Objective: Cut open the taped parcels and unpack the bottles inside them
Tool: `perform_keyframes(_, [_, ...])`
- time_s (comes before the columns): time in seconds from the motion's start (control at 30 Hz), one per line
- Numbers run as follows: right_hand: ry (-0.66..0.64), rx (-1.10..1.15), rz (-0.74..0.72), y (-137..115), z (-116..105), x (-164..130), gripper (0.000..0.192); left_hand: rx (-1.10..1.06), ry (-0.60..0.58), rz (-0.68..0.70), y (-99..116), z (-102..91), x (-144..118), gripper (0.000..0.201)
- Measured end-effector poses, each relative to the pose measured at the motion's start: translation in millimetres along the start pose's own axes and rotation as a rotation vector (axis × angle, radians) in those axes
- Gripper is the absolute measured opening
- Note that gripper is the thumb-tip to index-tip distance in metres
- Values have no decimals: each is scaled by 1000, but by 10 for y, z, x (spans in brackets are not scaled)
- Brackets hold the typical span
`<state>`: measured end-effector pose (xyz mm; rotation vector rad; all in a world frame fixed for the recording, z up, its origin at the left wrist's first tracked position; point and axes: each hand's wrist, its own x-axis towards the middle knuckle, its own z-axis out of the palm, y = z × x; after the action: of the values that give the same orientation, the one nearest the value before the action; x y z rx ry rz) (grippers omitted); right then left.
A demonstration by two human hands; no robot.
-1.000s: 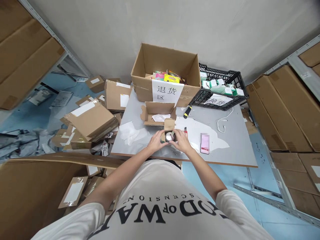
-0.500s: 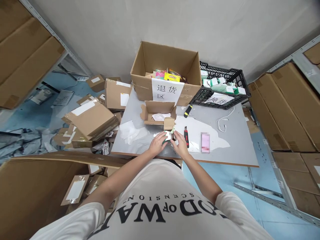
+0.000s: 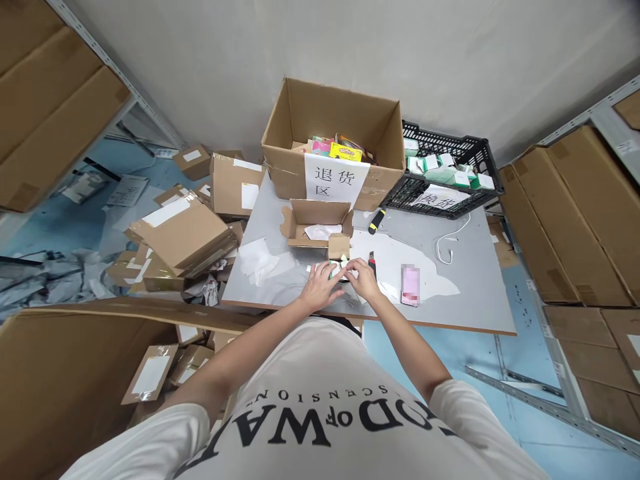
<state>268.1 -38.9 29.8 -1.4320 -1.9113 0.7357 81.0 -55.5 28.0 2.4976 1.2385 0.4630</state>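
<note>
A small white-and-green carton [image 3: 335, 269] lies at the table's near edge, partly covered by my hands. My left hand [image 3: 319, 288] is at its left side, fingers stretched out and thumb apart, with the index finger reaching toward my right fingertips. Over the carton's right side, my right hand [image 3: 363, 277] has thumb and fingers pinched together; what is between them is too small to make out. Just behind stands a small brown box flap [image 3: 339, 246]. Beyond it an open brown carton [image 3: 316, 217] holds white paper [image 3: 323, 232].
A red-black utility knife [image 3: 372, 262], a pink-screened phone [image 3: 411, 285] and a yellow-black cutter [image 3: 377, 221] lie to the right. Behind stand a large labelled cardboard box [image 3: 283, 177] and a black crate [image 3: 480, 157] of white-green cartons. Parcels [image 3: 183, 233] are piled left.
My left hand has loosened, its thumb and index finger now stretched apart. My right fingers have come together in a pinch above the carton, the hand slightly higher.
</note>
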Motion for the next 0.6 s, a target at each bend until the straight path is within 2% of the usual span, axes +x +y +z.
perform_keyframes(0.07, [8, 43, 66, 23, -39, 15, 19, 38, -29, 6, 10, -4, -16, 58])
perform_keyframes(0.13, [-38, 66, 85, 41, -106, 52, 30, 69, -44, 10, 19, -11, -27, 57])
perform_keyframes(0.2, [-81, 46, 46, 49, -195, 133, 35, 97, -49, 7, 32, -18, -32, 59])
perform_keyframes(0.37, [8, -158, -98, 51, -370, 536, 49, 126, -66, 8, 44, -29, -41, 63])
perform_keyframes(0.5, [-153, -238, -155, 7, -358, 835, 51, 133, -69, 18, 12, -32, -63, 64])
perform_keyframes(0.6, [-234, -242, -158, -84, -351, 879, 44, 119, -48, 25, -17, -19, -77, 65])
